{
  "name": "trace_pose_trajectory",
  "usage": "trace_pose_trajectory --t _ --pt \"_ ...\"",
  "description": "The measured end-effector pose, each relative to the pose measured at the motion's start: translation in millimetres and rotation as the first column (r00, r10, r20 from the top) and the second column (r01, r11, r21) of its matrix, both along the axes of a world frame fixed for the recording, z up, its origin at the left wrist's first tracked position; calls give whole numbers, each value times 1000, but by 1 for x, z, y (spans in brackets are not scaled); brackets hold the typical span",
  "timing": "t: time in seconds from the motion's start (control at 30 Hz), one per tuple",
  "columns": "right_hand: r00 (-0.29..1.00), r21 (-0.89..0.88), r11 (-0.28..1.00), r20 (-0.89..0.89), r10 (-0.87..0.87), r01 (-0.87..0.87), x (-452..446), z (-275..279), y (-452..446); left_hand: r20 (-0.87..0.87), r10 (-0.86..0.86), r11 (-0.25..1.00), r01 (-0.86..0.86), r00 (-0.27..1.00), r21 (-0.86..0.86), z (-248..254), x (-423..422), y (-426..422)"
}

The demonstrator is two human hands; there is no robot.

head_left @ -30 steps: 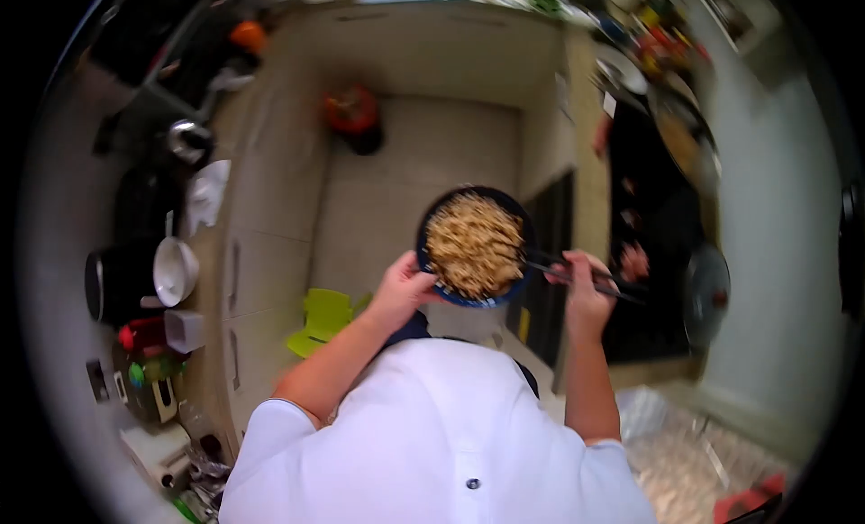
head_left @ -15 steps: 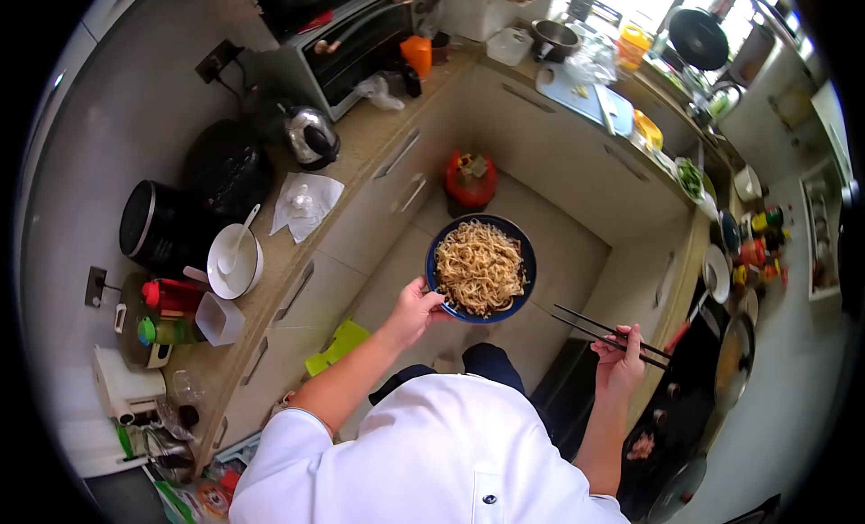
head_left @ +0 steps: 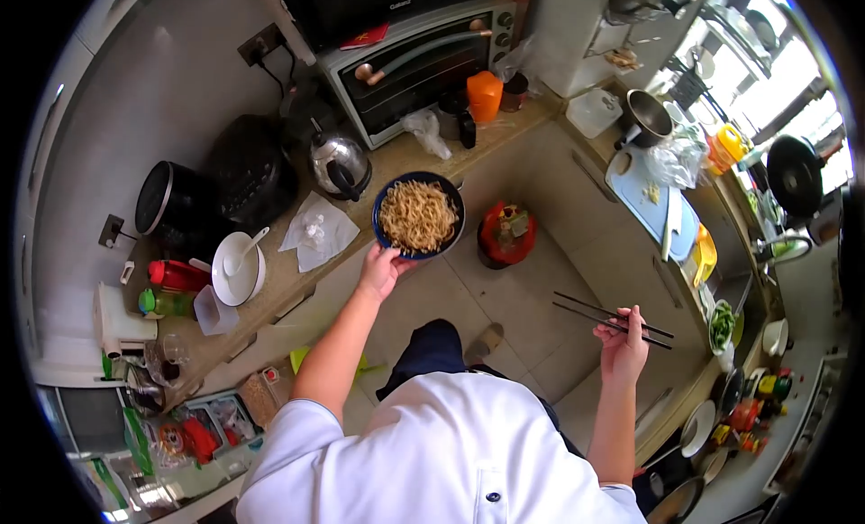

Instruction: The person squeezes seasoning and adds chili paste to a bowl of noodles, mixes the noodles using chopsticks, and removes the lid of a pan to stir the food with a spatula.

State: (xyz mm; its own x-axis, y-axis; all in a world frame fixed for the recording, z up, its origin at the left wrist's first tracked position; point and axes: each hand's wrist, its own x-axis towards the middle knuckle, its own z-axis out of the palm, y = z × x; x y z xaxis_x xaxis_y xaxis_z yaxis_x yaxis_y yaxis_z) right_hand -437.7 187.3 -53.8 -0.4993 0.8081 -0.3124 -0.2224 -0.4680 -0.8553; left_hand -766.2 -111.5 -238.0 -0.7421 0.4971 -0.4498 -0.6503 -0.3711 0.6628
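Note:
A dark blue plate (head_left: 460, 219) heaped with cooked noodles (head_left: 418, 216) is in my left hand (head_left: 383, 270), which grips its near rim with the thumb on top. The plate is held level in front of the left counter's edge, near the kettle. My right hand (head_left: 623, 342) is out to the right, closed around a pair of dark chopsticks (head_left: 613, 320). Their tips point left, apart from the plate, with nothing between them.
On the left counter (head_left: 371, 171) stand a kettle (head_left: 339, 164), a toaster oven (head_left: 423, 69), a white bowl (head_left: 250, 281) with a spoon, and crumpled paper (head_left: 315, 231). A red-topped container (head_left: 505, 235) sits on the floor. Across, a knife (head_left: 672, 219) lies on a blue cutting board (head_left: 635, 186).
My body has turned and stepped toward the left counter. The noodle plate in my left hand has come closer to that counter. My right hand still holds the chopsticks.

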Motion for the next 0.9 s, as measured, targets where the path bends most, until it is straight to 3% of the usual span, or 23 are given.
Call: trace_pose_trajectory --t 0.17,0.23,0.47,0.67,0.8,0.9 --pt "993 -19 994 43 107 -106 -53 -16 54 -19 115 992 -116 993 -48 -22 -50 31" --pt "998 -64 997 45 36 -33 -71 -9 45 42 112 993 -110 993 -49 -34 -70 34" --pt "991 -75 997 134 30 -20 -138 -26 65 104 179 983 -173 978 -65 -42 -84 49" --pt "968 -54 976 131 214 -209 -242 -49 65 145 207 978 -198 968 -72 -33 -88 55" --pt "926 -8 960 261 271 -279 -316 -49 37 154 230 972 -218 961 -91 -35 -90 55" --pt "908 76 926 241 343 -370 -369 -77 27 130 159 973 -133 979 -187 -30 -95 55"
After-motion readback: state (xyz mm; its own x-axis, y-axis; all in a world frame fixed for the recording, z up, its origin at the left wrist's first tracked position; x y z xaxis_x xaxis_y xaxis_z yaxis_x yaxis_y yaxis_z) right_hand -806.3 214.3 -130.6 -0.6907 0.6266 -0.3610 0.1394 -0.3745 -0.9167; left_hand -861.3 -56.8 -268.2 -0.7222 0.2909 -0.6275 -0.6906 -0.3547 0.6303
